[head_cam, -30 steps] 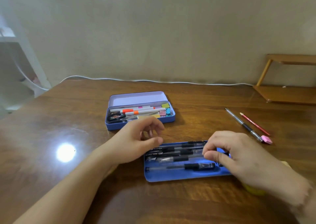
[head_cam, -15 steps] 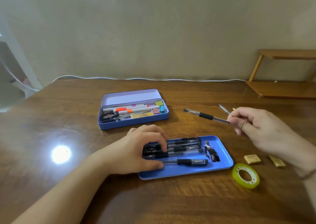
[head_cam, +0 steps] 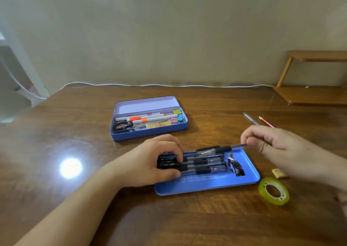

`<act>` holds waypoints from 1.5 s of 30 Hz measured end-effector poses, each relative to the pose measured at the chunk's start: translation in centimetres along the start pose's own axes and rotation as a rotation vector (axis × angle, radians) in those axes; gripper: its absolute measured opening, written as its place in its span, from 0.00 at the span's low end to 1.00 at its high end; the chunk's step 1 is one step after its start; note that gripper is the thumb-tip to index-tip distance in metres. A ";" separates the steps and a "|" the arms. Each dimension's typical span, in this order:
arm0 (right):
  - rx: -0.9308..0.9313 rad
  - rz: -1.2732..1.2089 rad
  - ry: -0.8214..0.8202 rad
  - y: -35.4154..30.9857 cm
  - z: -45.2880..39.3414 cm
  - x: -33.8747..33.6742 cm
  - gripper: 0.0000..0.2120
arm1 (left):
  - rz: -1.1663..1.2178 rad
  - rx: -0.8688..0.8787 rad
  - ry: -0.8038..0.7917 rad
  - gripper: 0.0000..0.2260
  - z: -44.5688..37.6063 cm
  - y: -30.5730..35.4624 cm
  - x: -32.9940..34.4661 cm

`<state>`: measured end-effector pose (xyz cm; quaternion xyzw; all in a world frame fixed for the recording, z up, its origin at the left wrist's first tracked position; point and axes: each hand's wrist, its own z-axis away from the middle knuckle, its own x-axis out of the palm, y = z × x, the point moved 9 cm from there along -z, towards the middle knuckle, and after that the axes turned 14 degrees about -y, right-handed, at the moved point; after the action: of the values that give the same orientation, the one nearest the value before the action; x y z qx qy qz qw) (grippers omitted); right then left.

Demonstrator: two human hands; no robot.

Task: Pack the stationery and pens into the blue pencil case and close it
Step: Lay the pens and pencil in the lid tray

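Observation:
A flat blue tray (head_cam: 216, 184) lies near me with several black pens (head_cam: 203, 164) lined up in it. My left hand (head_cam: 150, 163) presses on the left ends of those pens. My right hand (head_cam: 272, 142) pinches the end of another black-gripped pen (head_cam: 219, 149) and holds it just over the tray's far edge. Farther back stands the open blue pencil case (head_cam: 150, 131), holding markers, scissors, binder clips and yellow pieces.
A clear pen (head_cam: 250, 118) and a red pencil (head_cam: 265, 122) lie on the table beyond my right hand. A yellow tape roll (head_cam: 273, 191) and a tan eraser (head_cam: 277, 172) sit right of the tray. A wooden shelf (head_cam: 311, 93) stands at the back right.
My right hand has brought the pen it picked up leftward and down to the tray's far edge. My left hand has stayed on the pens in the tray.

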<state>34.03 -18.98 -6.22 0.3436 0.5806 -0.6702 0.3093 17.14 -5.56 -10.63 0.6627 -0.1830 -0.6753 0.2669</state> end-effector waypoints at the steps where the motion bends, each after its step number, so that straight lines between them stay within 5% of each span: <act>1: -0.022 0.007 -0.020 -0.7 -0.1 0.6 0.11 | 0.014 -0.002 0.001 0.08 0.0 -0.1 -0.1; 7: -0.115 0.173 0.111 -4.2 -0.6 3.9 0.07 | 0.231 0.006 0.176 0.04 0.9 -1.1 -2.4; 18: -0.100 0.353 0.121 -4.2 -1.5 5.7 0.12 | 0.121 0.009 0.003 0.08 0.7 -0.5 -1.0; 45: -0.103 0.183 0.043 -3.4 -2.6 6.8 0.05 | -0.071 -0.041 0.031 0.07 1.7 -0.8 -2.2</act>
<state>27.61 -16.03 -10.14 0.3931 0.5871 -0.6009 0.3737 15.32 -3.75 -9.24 0.6736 -0.1412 -0.6777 0.2590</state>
